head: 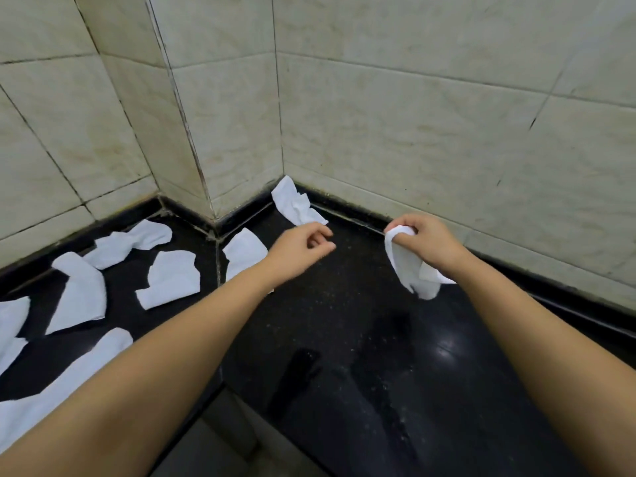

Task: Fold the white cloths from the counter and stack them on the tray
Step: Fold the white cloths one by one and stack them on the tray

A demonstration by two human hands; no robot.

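Pale tiled walls meeting in a corner above a black speckled counter (344,321), wet and glossy toward the near edge

Right hand (428,241) raised off the counter, fingers (402,224) curled round the bunched top of one white cloth (409,270), rest of it hanging limp below the knuckles, not yet spread or creased

Left hand (303,241) hovering, fingers (321,232) loosely curled toward the thumb, holding nothing; whether about to pinch, impossible to say

Crumpled cloth in the corner (296,204) just beyond the left fingertips, against the wall; another cloth (244,251) just behind the left wrist; scattered loose cloths (172,278) well off to the left of both hands, all unfolded

No tray anywhere in view, no folded stack either

Step in hand, by the look of it: picking up, with folding of the held cloth still to begin and most of the task ahead

Next move likely calling for the free left fingers to take a hanging corner, pull the cloth flat between both hands, then lay it on bare counter for a first fold; damp patches near the front edge worth avoiding; tray to be found outside this view
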